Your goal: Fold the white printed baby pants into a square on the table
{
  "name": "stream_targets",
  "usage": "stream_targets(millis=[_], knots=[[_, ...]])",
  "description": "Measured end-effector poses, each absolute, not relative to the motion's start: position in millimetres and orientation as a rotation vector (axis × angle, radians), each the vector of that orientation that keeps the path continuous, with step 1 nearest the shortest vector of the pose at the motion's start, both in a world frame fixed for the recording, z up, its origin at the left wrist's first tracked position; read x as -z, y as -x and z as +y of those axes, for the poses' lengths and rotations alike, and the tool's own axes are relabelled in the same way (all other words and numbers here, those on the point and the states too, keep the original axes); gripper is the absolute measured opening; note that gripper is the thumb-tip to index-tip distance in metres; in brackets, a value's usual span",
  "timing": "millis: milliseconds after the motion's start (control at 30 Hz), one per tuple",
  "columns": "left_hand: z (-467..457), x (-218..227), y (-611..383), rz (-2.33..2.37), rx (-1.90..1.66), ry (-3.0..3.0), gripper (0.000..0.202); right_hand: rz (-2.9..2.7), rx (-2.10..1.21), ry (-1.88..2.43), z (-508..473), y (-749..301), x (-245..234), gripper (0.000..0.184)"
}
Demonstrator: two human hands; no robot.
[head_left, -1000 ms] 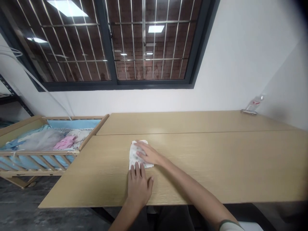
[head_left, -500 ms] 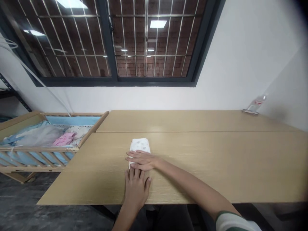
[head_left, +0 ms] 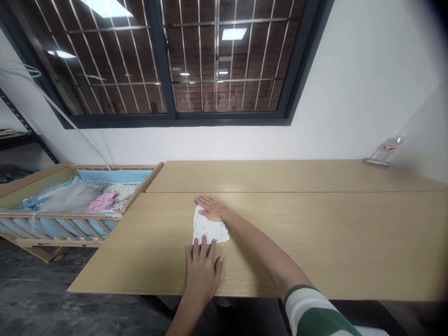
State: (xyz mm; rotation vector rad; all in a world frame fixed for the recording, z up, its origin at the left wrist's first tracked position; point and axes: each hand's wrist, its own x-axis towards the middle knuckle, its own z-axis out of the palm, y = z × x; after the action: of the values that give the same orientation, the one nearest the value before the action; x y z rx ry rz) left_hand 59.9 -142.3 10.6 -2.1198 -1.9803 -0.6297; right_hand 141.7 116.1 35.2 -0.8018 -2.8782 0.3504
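Both hands lie flat and open, palms down, gripping nothing. The right hand [head_left: 210, 208] presses on the far end of a small folded white cloth [head_left: 209, 229], its fingers together and pointing toward ten o'clock, with the forearm running back toward five o'clock into a green-and-white striped sleeve [head_left: 314, 311]. The left hand [head_left: 203, 269] rests on the wood at six o'clock from the cloth, fingers slightly spread, their tips touching the cloth's near edge. The cloth, faintly printed, lies flat on the near board of a light wooden table [head_left: 315, 233], a little left of its middle and just short of the seam where a second board joins at twelve o'clock. At nine o'clock from the cloth, touching the table's left end, stands a wooden crib [head_left: 70, 228] holding blue, grey and pink fabrics. At two o'clock, in the table's far right corner against the white wall, a clear plastic bottle [head_left: 385, 150] stands tilted. Above, at twelve o'clock, a dark-framed barred window [head_left: 182, 65] reflects ceiling lights.
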Motion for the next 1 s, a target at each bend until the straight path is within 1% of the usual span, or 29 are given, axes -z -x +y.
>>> stream_targets(millis=[200,333,433,500,600,667,767,800,833,933,1000], knots=[[-141.5,-9.0,-59.5,-1.952,0.645,2.112,0.050,-2.722,-0.444,0.896,119.7,-140.6,-41.4,0.072],[-138.8,-8.3,-52.1,-1.929,0.664,2.149,0.048,-2.404,-0.490,0.966,106.3,-146.3,-61.2,0.069],[-130.7,-8.4,-33.8,-1.896,0.688,2.262,0.040,-2.248,-0.493,0.914,85.0,-159.0,-76.4,0.054],[-122.5,-9.5,-15.8,-1.891,0.722,2.347,0.035,-2.315,-0.570,0.870,65.9,-170.4,-82.7,0.041],[-109.4,-13.5,13.2,-1.834,0.770,2.461,0.033,-2.513,-0.636,0.839,34.1,-189.1,-86.1,0.035],[-102.5,-17.0,29.4,-1.762,0.760,2.523,0.031,-2.619,-0.545,0.851,14.6,-201.2,-85.2,0.038],[-95.8,-21.0,44.5,-1.662,0.720,2.581,0.029,-2.733,-0.353,0.839,-7.7,-216.9,-79.5,0.053],[-94.0,-21.5,47.0,-1.627,0.712,2.598,0.030,-2.755,-0.301,0.818,-13.0,-220.9,-76.4,0.055],[-92.4,-21.5,48.3,-1.594,0.709,2.610,0.030,-2.767,-0.255,0.795,-17.3,-224.1,-73.0,0.054],[-87.8,-20.1,47.5,-1.575,0.756,2.606,0.032,-2.765,-0.126,0.758,-25.7,-228.2,-62.6,0.041],[-85.9,-20.2,45.2,-1.621,0.797,2.586,0.032,-2.753,-0.048,0.787,-28.8,-226.9,-59.0,0.038]])
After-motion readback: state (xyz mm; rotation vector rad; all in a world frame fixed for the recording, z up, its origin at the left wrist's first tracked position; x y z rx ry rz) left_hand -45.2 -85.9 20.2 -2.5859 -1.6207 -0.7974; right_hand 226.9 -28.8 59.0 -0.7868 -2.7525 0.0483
